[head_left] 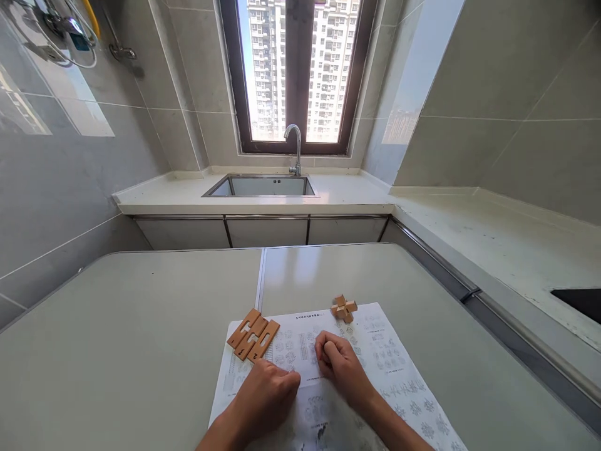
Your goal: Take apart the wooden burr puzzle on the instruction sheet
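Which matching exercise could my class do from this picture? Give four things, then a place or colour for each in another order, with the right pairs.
Things
1. Flat wooden pieces
2. Faucet
3. Printed sheet
4. Cross-shaped wooden block

Places and colours
A. White with dark print
B. Beyond the right hand
C. Side by side, beyond the left hand
D. Between the sink and the window

Right pairs: 1-C, 2-D, 3-A, 4-B
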Action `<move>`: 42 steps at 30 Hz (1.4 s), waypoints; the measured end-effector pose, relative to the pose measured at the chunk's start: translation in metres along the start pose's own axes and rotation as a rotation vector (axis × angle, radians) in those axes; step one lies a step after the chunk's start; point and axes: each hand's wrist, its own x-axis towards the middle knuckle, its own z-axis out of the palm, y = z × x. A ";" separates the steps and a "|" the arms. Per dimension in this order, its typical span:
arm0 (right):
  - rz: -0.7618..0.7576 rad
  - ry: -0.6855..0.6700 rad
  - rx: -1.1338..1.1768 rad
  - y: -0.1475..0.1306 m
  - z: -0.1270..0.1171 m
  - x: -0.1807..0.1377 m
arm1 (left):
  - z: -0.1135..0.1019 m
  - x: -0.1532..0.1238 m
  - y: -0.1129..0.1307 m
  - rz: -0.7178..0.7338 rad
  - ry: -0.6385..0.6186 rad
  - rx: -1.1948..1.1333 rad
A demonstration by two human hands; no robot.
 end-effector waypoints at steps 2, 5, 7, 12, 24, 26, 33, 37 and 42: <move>0.053 0.018 0.177 -0.002 -0.005 0.002 | -0.002 0.001 0.001 -0.002 0.001 -0.002; 0.092 0.041 0.397 -0.004 -0.011 0.007 | -0.003 0.003 0.002 -0.007 0.008 0.002; 0.119 0.043 0.514 -0.005 -0.015 0.010 | -0.004 0.004 0.002 -0.007 0.012 -0.003; 0.214 0.024 0.761 -0.001 -0.021 0.016 | -0.003 0.004 0.002 -0.009 0.002 -0.050; 0.179 -0.105 1.087 0.000 -0.044 0.022 | 0.003 0.001 -0.001 -0.018 0.003 -0.052; 0.142 -0.108 1.058 -0.001 -0.046 0.022 | 0.005 0.000 -0.001 -0.019 0.002 -0.059; 0.184 -0.134 0.763 -0.003 -0.036 0.018 | 0.005 0.001 0.000 -0.048 -0.005 -0.073; 0.231 -0.287 0.524 -0.005 -0.021 0.007 | -0.007 0.009 0.009 -0.356 0.038 -0.238; 0.181 -0.544 0.415 -0.001 -0.013 -0.002 | -0.027 0.018 0.020 -0.552 0.052 -0.706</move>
